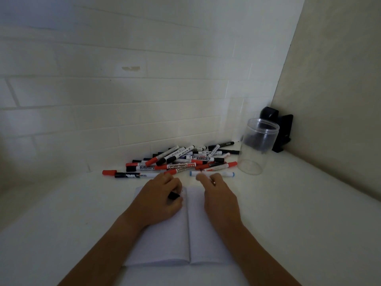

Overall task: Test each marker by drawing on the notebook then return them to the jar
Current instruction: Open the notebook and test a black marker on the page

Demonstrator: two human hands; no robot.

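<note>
An open white notebook (179,242) lies flat on the white table in front of me. My left hand (159,195) rests on its left page with fingers curled round a black-capped marker (174,196), mostly hidden. My right hand (218,195) lies over the right page, its fingers loosely extended and touching a blue-ended white marker (226,174). A pile of markers (181,159) with red, black and blue caps lies against the wall beyond the notebook. The clear plastic jar (256,145) stands upright and holds nothing, right of the pile.
A black object (282,129) stands in the corner behind the jar. A tiled wall (123,100) runs along the back and a plain wall (329,100) closes the right side. One red-capped marker (109,172) lies apart at the left.
</note>
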